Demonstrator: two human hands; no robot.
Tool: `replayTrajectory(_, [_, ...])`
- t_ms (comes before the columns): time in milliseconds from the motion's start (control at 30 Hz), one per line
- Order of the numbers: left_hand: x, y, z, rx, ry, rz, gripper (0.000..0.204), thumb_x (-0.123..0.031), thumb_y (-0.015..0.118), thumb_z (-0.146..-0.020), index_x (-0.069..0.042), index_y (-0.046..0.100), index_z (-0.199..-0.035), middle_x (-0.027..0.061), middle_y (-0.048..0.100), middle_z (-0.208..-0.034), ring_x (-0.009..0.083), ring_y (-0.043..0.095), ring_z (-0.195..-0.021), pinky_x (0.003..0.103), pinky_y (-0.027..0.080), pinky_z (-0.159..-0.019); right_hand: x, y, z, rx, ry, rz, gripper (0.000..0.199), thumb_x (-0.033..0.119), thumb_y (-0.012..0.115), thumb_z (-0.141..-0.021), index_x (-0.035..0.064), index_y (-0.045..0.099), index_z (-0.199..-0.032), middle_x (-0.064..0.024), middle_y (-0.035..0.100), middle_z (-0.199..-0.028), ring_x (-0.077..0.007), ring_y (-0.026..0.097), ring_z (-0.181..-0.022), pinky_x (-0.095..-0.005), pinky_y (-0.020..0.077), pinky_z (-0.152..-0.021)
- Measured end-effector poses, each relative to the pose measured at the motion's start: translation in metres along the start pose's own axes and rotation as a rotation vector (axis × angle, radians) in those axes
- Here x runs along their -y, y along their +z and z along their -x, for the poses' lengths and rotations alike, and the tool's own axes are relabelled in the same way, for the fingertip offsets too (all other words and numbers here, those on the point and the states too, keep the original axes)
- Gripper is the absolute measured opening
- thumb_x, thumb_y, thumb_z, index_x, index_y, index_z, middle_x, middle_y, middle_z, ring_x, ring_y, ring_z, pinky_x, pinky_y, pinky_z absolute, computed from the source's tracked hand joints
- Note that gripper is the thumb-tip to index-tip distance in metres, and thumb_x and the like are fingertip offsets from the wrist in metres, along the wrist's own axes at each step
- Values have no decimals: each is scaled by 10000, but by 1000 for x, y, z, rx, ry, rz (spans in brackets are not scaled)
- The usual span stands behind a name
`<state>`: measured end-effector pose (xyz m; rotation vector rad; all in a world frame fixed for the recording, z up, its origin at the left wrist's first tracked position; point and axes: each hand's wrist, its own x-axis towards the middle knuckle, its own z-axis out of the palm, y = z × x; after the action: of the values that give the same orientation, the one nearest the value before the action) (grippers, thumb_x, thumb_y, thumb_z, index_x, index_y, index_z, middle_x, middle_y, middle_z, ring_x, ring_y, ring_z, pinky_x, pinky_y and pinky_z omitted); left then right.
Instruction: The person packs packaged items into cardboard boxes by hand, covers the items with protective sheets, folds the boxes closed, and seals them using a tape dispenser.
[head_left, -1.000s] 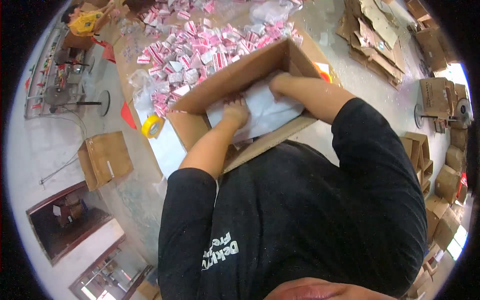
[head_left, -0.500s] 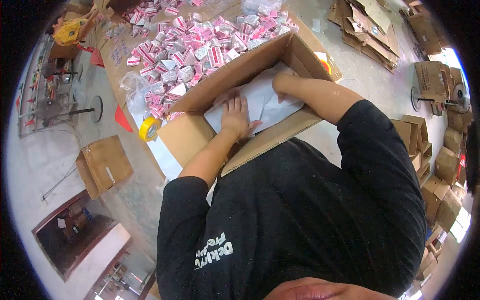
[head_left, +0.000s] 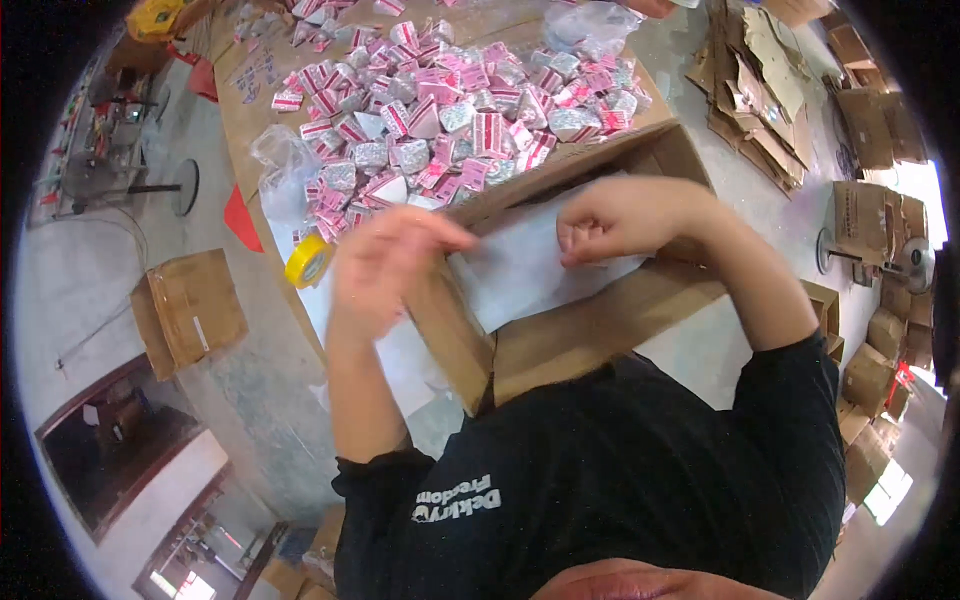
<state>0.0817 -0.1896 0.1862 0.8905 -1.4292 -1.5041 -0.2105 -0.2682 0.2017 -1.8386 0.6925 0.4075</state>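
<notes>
head view, looking down over the person's black t-shirt [head_left: 620, 480] at an open cardboard box [head_left: 560, 340] on a work table [head_left: 255, 120]. a white paper sheet [head_left: 520, 270] lines the inside of the box, lying against its far wall and floor. the right hand [head_left: 625, 215] is curled nearly closed over the upper edge of the sheet, fingertips [head_left: 572, 240] pinching the paper near the box's far rim. the left hand [head_left: 385, 265] is raised above the box's left corner, blurred, with fingers bent and partly closed; whether it grips the sheet cannot be told. behind the box, a heap of small pink, red and silver packets [head_left: 450, 110] covers the table, touching the box's far wall. a crumpled clear plastic bag [head_left: 285, 165] lies at the left of the heap, and a roll of yellow tape [head_left: 307, 262] sits just beside the left hand. a closed small carton [head_left: 190, 310] stands on the floor at left; flattened cartons [head_left: 760, 90] are stacked at upper right.
</notes>
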Motion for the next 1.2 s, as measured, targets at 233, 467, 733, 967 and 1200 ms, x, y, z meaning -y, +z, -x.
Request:
replayTrajectory(233, [201,-137,-1,-667,-465,-1120,694,-473,715,-809,49,531,-1226,262,610,-1134,389,588,-1083,451,466,-929,-2,-73,-170,-428,-118,530,291,301,646,-851,17,674,-907,-145,669,-836,-284,658,-843,-406,521,-731])
replayTrajectory(467, [239,-90,9,-1016,-278,-540,642,-281,812,-761,52,465,-1186,217,603,-1121,318,597,-1040,410,451,-915,-34,-24,-272,137,357,869,650,408,812,-686,12,589,-1150,-180,602,-1157,-339,656,-992,-463,555,-785])
replayTrajectory(733, [138,-93,22,-997,31,327,399,-88,720,-865,3,482,-1171,108,619,-1049,167,618,-924,282,520,-770,-66,-14,-276,-374,225,845,188,118,581,-839,12,722,-905,-178,698,-984,-359,691,-925,-468,570,-716])
replayTrajectory(967, [25,-49,13,-649,218,180,466,-36,765,-798,-21,470,-1158,79,600,-1084,150,597,-982,292,484,-874,-43,-48,-238,-327,193,921,215,198,628,-788,32,709,-897,-193,698,-876,-371,689,-857,-485,551,-739])
replayTrajectory(1200, [-78,-37,13,-506,634,-60,684,-318,814,-772,21,464,-1252,101,571,-1163,190,565,-1082,342,466,-934,13,-90,-150,-711,-153,610,309,282,543,-851,-9,624,-784,-232,631,-742,-417,603,-702,-497,478,-688])
